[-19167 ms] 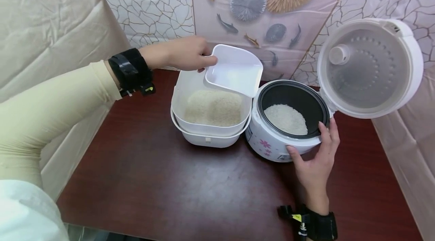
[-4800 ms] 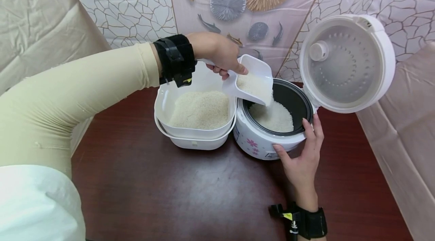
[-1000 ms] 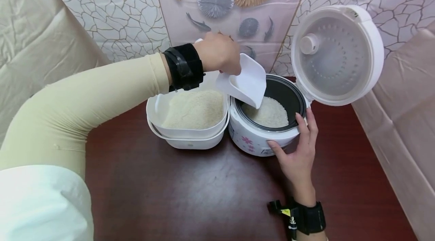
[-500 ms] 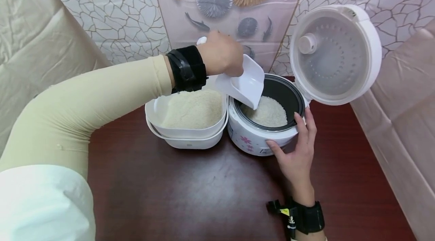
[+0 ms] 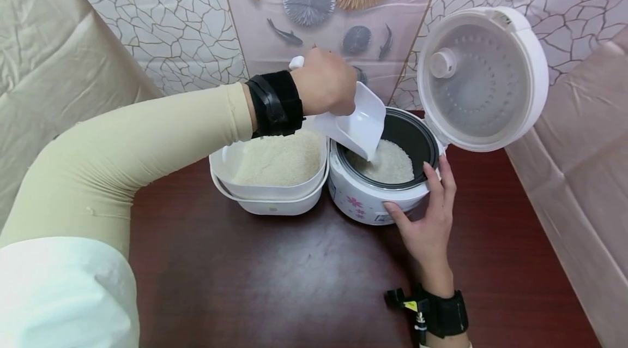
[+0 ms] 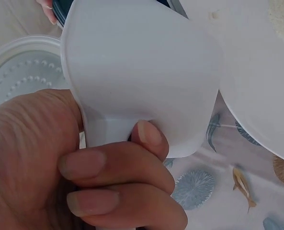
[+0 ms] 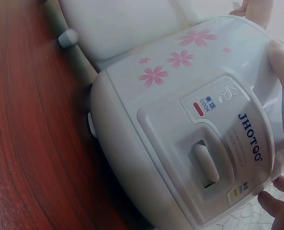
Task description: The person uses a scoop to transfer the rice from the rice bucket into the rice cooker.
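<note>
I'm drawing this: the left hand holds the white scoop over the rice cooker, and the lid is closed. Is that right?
Not quite: the lid stands open, as the head view shows. The left hand does hold the white scoop over the rice cooker.

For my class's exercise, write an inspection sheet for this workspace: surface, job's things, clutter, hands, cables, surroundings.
Surface: dark red-brown table, light reflecting mid-table.
Job's things: white scoop, tilted over the rice cooker; lid open; rice in the dark pot; more in the white container, nested in an outer tub.
Clutter: nothing seen.
Hands: left hand grips the scoop; right hand rests spread against the cooker's rim and side.
Cables: no cooker cord seen; metal connector beside the right wristband.
Surroundings: patterned backdrop behind; beige cloth both sides.
</note>
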A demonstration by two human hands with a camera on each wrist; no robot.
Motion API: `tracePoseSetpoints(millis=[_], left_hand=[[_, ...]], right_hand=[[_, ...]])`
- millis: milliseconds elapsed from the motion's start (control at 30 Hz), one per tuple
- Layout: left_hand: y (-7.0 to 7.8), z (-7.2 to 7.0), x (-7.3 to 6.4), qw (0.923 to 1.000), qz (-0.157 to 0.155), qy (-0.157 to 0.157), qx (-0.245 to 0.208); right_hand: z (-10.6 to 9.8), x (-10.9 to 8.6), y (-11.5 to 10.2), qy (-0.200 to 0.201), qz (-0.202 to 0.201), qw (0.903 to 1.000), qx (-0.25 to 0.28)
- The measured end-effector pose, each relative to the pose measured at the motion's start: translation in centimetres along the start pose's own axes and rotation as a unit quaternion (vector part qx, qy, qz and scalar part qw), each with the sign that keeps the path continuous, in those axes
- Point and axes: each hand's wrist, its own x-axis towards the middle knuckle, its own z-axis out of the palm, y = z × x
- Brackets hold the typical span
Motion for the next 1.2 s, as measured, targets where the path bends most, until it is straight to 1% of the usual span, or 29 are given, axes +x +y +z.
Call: tracePoseSetpoints(millis=[200,367,467,633,800,900,1033,1133,1200], left_hand=[[0.1,0.2,-0.1,0.9998,0.009,0.014,0.006],[0.0,0.2,-0.2,0.9999,0.009,0.009,0.002],[0.0,0.1,-0.3,0.9998,0.015,0.008,0.005],[0.5,0.2,-0.3,0.999,0.027,0.022,0.027],[1.1,0.8,-0.5,0.997,0.037,0.048,0.048],[1.5,1.3,-0.8,0.9941,0.05,0.077,0.058],[2.2,2.1,-1.4,0.9865,0.066,0.129,0.077],[2.8,2.7,-1.9,0.9795,0.079,0.158,0.097],[3.1,3.2,-2.3,0.975,0.09,0.172,0.109]], right_hand=[[0.1,0.0,-0.1,-0.001,0.003,1.0,0.002],[0.1,0.0,-0.2,-0.005,0.005,1.0,0.001],[0.1,0.0,-0.2,-0.002,0.004,1.0,0.002],[0.1,0.0,0.0,0.0,0.002,1.0,0.001],[0.2,-0.1,0.0,0.001,0.001,1.0,0.005],[0.2,-0.2,-0.2,0.001,0.004,1.0,0.004],[0.3,-0.1,-0.5,0.009,0.001,1.0,0.002],[0.4,0.0,-0.7,0.015,-0.006,0.9999,0.003],[0.4,0.0,-0.9,0.017,-0.008,0.9998,0.004]])
